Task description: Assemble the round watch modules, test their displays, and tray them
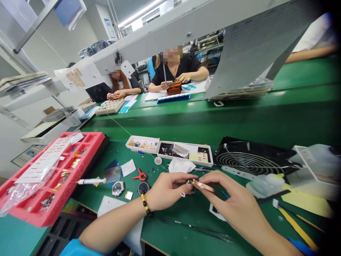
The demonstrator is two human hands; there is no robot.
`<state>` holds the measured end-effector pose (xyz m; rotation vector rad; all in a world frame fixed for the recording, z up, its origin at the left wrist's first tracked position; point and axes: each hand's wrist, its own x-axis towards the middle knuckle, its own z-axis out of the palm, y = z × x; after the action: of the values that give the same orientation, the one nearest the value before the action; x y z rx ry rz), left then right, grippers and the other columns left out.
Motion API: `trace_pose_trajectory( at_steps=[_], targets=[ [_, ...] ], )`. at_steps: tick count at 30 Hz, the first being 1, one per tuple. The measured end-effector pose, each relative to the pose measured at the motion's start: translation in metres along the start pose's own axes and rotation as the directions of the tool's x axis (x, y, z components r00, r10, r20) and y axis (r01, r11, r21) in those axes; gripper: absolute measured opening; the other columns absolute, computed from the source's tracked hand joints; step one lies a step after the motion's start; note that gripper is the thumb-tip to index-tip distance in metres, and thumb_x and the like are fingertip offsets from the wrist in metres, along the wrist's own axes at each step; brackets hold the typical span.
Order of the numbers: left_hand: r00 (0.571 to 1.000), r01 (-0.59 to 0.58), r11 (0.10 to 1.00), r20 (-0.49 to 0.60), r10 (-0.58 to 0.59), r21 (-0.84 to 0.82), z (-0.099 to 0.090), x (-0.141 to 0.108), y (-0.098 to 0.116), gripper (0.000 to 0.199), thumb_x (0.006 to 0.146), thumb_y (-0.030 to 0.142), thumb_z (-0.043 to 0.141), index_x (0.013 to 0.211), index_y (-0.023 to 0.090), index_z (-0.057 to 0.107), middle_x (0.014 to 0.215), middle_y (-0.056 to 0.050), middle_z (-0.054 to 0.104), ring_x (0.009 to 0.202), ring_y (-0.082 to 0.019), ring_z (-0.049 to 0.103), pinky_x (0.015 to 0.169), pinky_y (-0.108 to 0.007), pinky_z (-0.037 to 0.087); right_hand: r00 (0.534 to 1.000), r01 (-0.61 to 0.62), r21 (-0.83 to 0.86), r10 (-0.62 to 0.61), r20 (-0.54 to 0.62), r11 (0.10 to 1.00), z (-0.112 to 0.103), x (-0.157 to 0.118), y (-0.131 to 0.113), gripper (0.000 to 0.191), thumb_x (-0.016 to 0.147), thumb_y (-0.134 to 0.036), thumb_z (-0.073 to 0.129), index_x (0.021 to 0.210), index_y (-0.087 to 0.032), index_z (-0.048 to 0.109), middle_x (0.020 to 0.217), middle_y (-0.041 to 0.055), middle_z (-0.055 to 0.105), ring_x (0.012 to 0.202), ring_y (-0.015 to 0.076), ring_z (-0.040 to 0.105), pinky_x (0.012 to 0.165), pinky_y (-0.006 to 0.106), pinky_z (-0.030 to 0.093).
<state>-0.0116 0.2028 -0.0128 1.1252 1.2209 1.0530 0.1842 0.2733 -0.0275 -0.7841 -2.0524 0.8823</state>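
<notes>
My left hand (166, 192) pinches a small dark part (192, 181) between thumb and fingers; its details are too small to make out. My right hand (230, 195) grips a thin gold-coloured piece (204, 186) that meets the dark part at my left fingertips. Below the hands, black tweezers (204, 231) lie on the green bench. Left of my left hand are a round dark watch face (144, 188), a silver watch case (118, 188) and a small silvery square piece (129, 195). Behind them lies a red clamp (140, 174).
At left stands a pink compartment tray (92, 142), with a syringe (92, 181) beside it. White boxes (212, 158) of small parts sit ahead. A black fan (247, 156), a clear bottle (266, 185) and a yellow-handled tool (298, 227) are at right. Co-workers (183, 67) sit opposite.
</notes>
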Motion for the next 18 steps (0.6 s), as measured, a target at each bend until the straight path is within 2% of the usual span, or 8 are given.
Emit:
trace_pose_trajectory(
  at_steps=[18],
  targets=[
    [0.999, -0.035, 0.999, 0.026, 0.035, 0.005, -0.0026, -0.0005, -0.0022, 0.064, 0.086, 0.056, 0.076, 0.130, 0.010, 0.071, 0.115, -0.018, 0.076, 0.097, -0.027, 0.074, 0.092, -0.038, 0.059, 0.999, -0.021, 0.009, 0.021, 0.028, 1.000, -0.0003, -0.0020, -0.0008, 0.020, 0.099, -0.043, 0.064, 0.088, -0.027, 0.068, 0.086, 0.0003, 0.068, 0.078, 0.0197, 0.066, 0.060, 0.027, 0.050]
  ],
)
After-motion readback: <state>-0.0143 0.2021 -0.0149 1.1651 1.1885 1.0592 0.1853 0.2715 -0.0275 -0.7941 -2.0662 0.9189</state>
